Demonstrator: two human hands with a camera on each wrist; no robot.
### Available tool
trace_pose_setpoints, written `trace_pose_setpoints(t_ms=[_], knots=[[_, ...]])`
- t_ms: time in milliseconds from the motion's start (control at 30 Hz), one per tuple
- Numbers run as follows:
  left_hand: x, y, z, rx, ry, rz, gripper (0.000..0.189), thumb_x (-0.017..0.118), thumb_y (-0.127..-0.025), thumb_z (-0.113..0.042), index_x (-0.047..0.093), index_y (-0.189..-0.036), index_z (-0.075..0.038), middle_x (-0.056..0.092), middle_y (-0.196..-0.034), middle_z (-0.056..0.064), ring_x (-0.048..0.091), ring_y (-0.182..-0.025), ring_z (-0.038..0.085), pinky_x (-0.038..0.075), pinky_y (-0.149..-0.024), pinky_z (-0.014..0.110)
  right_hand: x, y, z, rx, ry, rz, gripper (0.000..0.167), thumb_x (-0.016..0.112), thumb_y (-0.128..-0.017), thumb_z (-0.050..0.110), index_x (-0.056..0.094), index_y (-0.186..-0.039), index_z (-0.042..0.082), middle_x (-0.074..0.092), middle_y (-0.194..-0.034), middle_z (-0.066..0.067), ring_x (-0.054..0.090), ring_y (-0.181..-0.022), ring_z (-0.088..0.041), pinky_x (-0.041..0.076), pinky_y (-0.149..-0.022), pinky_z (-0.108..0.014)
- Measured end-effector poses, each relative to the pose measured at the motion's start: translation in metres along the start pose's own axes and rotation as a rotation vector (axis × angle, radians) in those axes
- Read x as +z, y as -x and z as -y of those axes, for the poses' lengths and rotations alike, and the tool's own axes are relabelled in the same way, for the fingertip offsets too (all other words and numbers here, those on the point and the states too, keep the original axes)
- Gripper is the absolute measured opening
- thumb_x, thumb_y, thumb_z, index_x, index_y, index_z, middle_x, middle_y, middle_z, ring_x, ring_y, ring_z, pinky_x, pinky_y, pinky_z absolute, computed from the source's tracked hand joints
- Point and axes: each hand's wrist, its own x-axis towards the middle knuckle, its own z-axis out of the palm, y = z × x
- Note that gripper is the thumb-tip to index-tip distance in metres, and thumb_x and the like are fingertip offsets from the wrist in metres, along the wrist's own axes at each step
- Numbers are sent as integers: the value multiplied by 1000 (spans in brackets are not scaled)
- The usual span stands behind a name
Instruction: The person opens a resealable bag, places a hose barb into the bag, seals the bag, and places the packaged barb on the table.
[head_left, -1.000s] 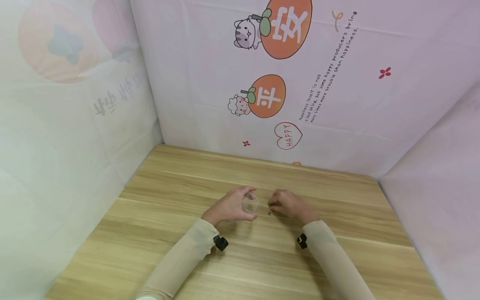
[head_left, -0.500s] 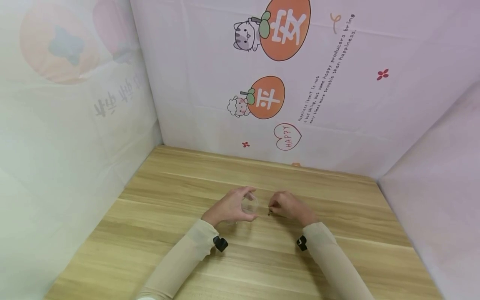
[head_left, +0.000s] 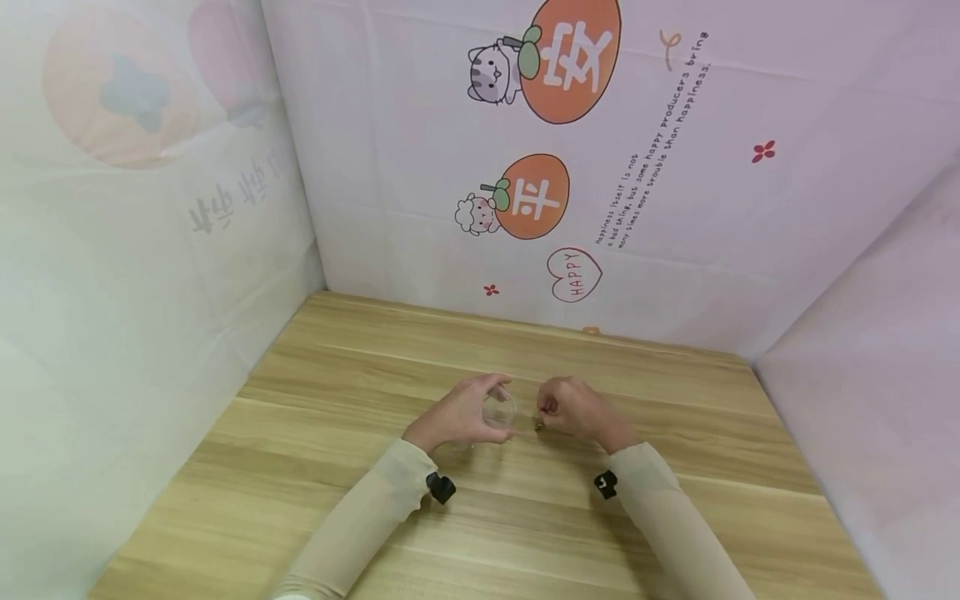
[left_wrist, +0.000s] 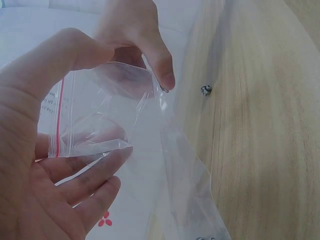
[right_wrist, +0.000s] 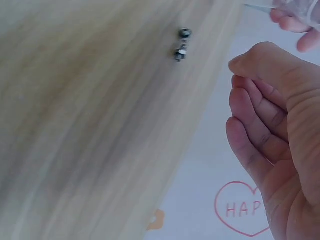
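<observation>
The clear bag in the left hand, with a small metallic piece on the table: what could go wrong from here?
The small metallic piece lies loose on the wooden table and looks partly rounded, so a nudge from the nearby right hand might roll it.
The clear bag looks thin and creased, so it could crumple or slip if the left hand loosens.

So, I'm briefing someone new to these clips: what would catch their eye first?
Probably the big orange fruit drawings on the white back wall, at the top of the head view. Next, the clear bag with a red zip line, held in the left hand. Then the tiny dark and silver pieces on the wooden table, near the right hand.
</observation>
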Motion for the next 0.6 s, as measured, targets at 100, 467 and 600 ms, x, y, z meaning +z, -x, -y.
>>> trace_pose_setpoints(t_ms=[100,467,600], knots=[[0,0,-1,-10,-2,7,88,87,-85,-31,44,-157,-4,72,-134,6,58,-137,28,46,-118,50,-5,0,6,-6,9,-6,14,78,-85,-1,73,-84,12,72,-81,4,63,-74,-1,57,-67,-19],[-1,0,-2,-19,-3,13,88,87,-86,-32,43,-158,-6,71,-136,6,58,-136,28,47,-118,49,-30,-4,30,-85,27,7,17,77,-83,-5,71,-84,11,71,-81,2,65,-75,-5,59,-68,-24],[-1,0,-3,-20,4,17,88,87,-86,-32,43,-158,-5,71,-136,6,59,-136,27,47,-117,48,-41,-6,40,-112,51,8,17,77,-83,-6,72,-83,11,70,-81,2,63,-75,-4,57,-68,-21]])
